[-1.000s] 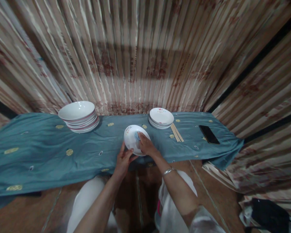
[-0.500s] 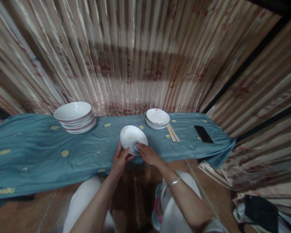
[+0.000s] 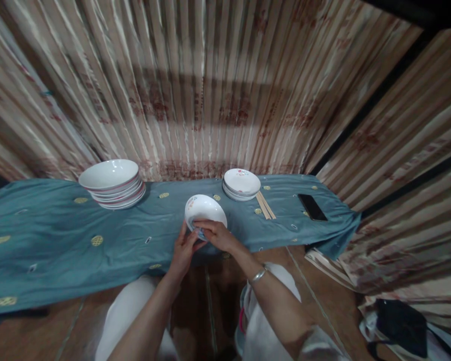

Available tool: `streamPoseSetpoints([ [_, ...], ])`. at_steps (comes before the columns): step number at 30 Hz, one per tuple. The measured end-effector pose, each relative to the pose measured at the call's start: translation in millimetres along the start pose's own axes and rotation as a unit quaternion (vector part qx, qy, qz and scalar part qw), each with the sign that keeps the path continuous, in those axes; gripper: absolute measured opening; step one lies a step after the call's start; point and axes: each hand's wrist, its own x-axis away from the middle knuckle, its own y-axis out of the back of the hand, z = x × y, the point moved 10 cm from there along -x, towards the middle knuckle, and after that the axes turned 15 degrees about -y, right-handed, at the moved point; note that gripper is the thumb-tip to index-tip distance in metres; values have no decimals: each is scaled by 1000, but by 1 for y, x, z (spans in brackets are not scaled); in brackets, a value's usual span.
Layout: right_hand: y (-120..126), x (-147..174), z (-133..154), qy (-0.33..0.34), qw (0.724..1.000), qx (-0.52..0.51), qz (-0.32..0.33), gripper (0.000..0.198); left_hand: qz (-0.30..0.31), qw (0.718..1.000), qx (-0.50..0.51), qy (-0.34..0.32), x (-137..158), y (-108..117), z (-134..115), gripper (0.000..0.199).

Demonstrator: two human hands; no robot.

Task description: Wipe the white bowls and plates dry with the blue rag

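Observation:
A white dish with a floral print [image 3: 210, 206], shallow like a small bowl, is tilted toward me at the table's front edge. My left hand [image 3: 184, 249] grips its lower left rim, thumb over the edge and fingers underneath. Inside the dish, my right hand [image 3: 218, 234] presses a small bluish cloth [image 3: 200, 233] against the surface. Most of the cloth is hidden under my fingers. Behind the dish, to the right, stands a stack of similar floral dishes [image 3: 242, 181].
A stack of larger white bowls with red bands [image 3: 113, 183] stands on the left of the cloth-covered table [image 3: 128, 235]. Wooden chopsticks [image 3: 265, 205] and a black phone [image 3: 312, 207] lie at right. Curtains [image 3: 195, 100] hang behind. A dark bag [image 3: 402, 326] is low at right.
My right hand has slid leftward across the inside of the dish with the cloth. My left hand keeps its grip on the rim. The whole view has shifted slightly.

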Motion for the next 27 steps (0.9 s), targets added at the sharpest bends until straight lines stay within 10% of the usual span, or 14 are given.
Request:
streamPoseSetpoints([
  [27,20,-49,-27,-85,963,211,-146,55,7,1000,-18,6,3,-1,-3,84],
])
